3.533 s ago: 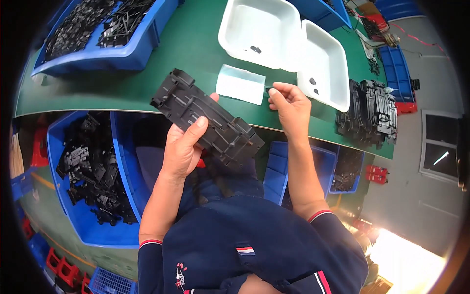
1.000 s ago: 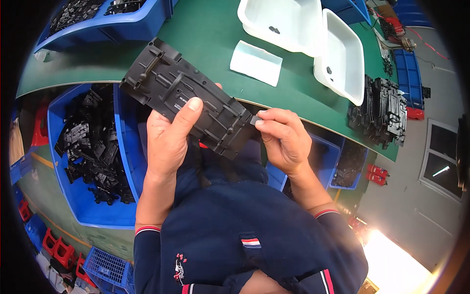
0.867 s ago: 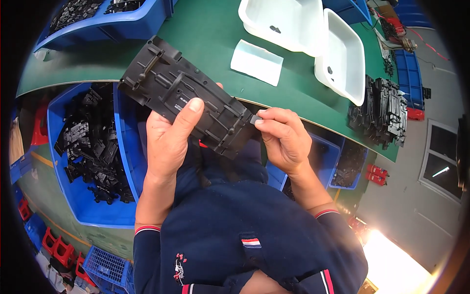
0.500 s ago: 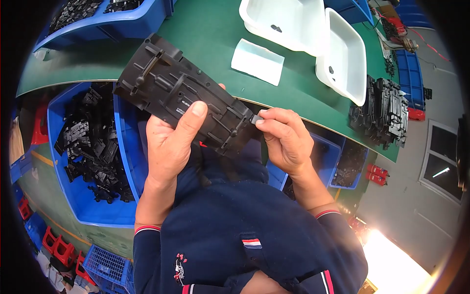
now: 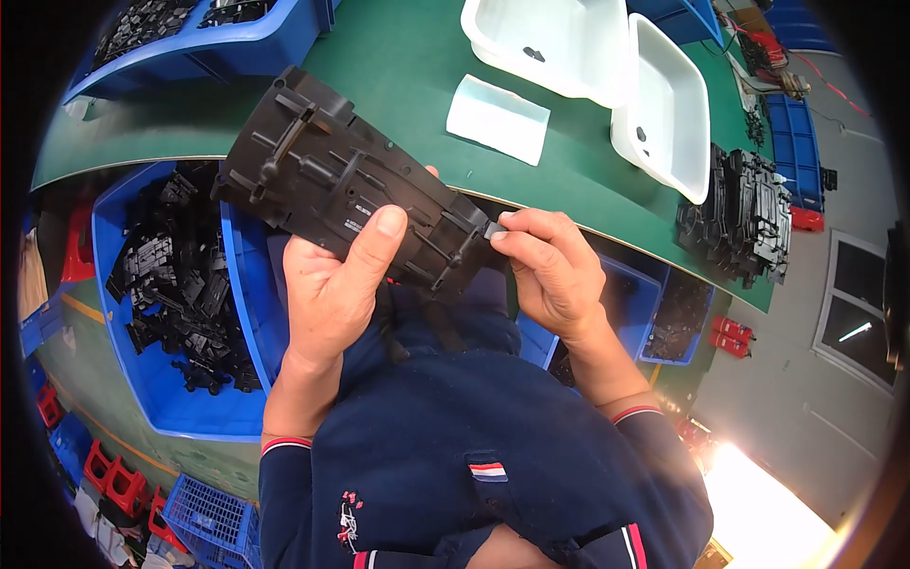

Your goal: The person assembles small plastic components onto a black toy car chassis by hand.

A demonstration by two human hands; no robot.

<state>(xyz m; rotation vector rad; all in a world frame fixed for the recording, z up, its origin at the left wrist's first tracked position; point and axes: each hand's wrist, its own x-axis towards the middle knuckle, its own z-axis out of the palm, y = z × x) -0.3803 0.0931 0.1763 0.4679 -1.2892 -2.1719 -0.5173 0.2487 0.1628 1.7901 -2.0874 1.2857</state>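
A long black moulded plastic housing [image 5: 313, 166], covered in ribs and posts, is held tilted in front of me, its narrow end to the right. My left hand [image 5: 327, 289] grips its lower edge, thumb on top and the other fingers mostly hidden beneath. With thumb and forefinger, my right hand [image 5: 559, 270] pinches a small dark grey piece [image 5: 493, 229] against the housing's right end. Whether that piece is separate or fixed to the housing I cannot tell.
Past my hands stretches a green table [image 5: 398, 57] with two white trays [image 5: 664, 114], a white sheet [image 5: 498, 120] and stacked black housings [image 5: 744, 218]. A blue bin [image 5: 180, 408] of black parts stands lower left, another blue bin [image 5: 218, 52] upper left.
The housing has tilted slightly in my left hand, and its left end has shifted a little. My right hand keeps its pinch at almost the same spot.
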